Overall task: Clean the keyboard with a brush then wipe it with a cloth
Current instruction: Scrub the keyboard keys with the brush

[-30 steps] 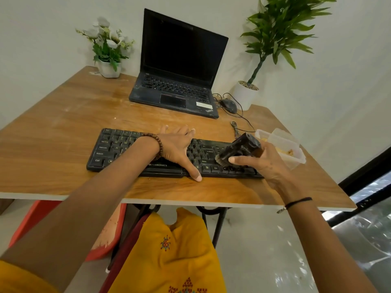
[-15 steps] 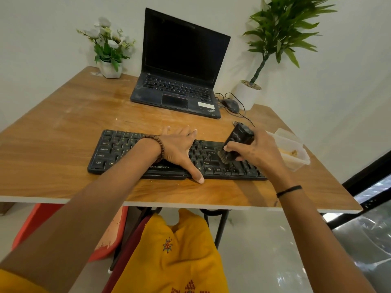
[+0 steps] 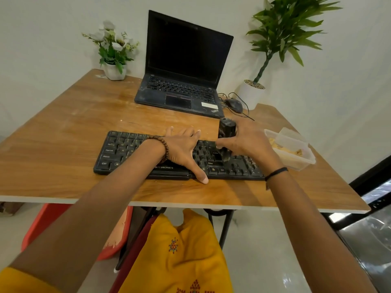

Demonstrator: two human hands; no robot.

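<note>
Table — keyboard near front edge; laptop behind it; mouse just right of laptop; flower pot back left, plant pot back right; container right of keyboard. Left hand on keyboard's middle — brush, in right hand, on its right half.

the left hand hides the keyboard's middle keys. right of the keyboard, the container's contents are unclear.
</note>
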